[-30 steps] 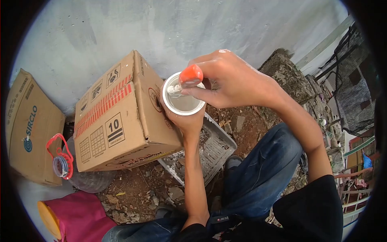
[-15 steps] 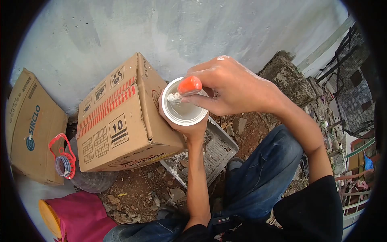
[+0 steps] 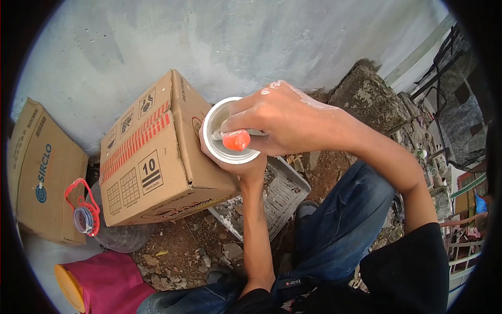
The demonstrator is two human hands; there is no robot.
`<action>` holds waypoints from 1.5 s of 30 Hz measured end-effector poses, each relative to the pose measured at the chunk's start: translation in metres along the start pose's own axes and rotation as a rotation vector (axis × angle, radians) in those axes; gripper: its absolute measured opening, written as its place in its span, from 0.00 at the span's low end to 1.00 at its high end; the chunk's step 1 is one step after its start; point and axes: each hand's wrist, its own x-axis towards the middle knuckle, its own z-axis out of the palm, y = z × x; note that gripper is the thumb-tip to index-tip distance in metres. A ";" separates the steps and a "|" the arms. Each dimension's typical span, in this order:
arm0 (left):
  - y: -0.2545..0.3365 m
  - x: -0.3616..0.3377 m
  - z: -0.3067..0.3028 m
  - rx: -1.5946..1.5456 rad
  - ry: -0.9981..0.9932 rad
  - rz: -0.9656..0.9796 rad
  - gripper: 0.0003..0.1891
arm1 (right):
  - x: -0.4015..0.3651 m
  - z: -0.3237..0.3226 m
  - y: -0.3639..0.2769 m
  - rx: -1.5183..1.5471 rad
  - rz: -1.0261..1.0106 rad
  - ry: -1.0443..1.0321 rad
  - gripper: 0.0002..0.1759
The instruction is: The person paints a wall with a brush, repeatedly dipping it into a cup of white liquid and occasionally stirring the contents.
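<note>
My left hand (image 3: 250, 168) is wrapped round a white tub (image 3: 209, 124) from below, its open top facing up toward me. Over that opening, my right hand (image 3: 272, 118) pinches an orange-handled tool (image 3: 236, 140). The rounded orange end points at the camera. A whitish, smeared part shows beside the fingers, while the tool's working end is hidden inside the tub. White paint-like smears mark the knuckles and wrist of my right hand. Right behind the tub stands a cardboard box (image 3: 149, 157).
Another carton (image 3: 49, 172) leans at the left, near a clear plastic jug (image 3: 123, 235) with a red handle. A magenta bag (image 3: 112, 282) lies at lower left. Beneath my arms is a grey, dirty tray (image 3: 285, 196). A concrete block (image 3: 368, 99) sits against the painted wall (image 3: 235, 47).
My right hand has shifted left and down over the tub, and the orange handle end has moved lower and tilted toward the near rim. The left hand keeps its hold, moving slightly left.
</note>
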 end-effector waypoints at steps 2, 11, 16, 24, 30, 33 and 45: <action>0.001 0.001 0.001 0.036 0.003 0.027 0.52 | -0.001 -0.001 0.000 -0.013 0.010 0.001 0.15; 0.007 0.005 0.007 0.057 0.039 0.070 0.53 | -0.002 -0.009 0.003 0.066 -0.050 0.175 0.11; 0.002 0.005 0.004 0.020 0.003 0.011 0.52 | 0.000 -0.011 -0.004 0.097 -0.084 0.215 0.09; 0.004 0.003 0.003 -0.046 0.037 0.074 0.48 | 0.002 -0.001 -0.001 0.324 0.019 0.144 0.09; 0.000 -0.007 -0.003 -0.016 -0.013 -0.046 0.46 | 0.000 0.005 -0.007 0.073 0.052 -0.017 0.11; -0.001 -0.007 -0.001 -0.028 0.000 -0.067 0.45 | 0.000 0.002 -0.009 -0.024 0.065 -0.033 0.11; 0.006 0.005 0.007 -0.007 0.000 0.009 0.45 | -0.004 -0.023 -0.010 0.027 -0.039 0.223 0.11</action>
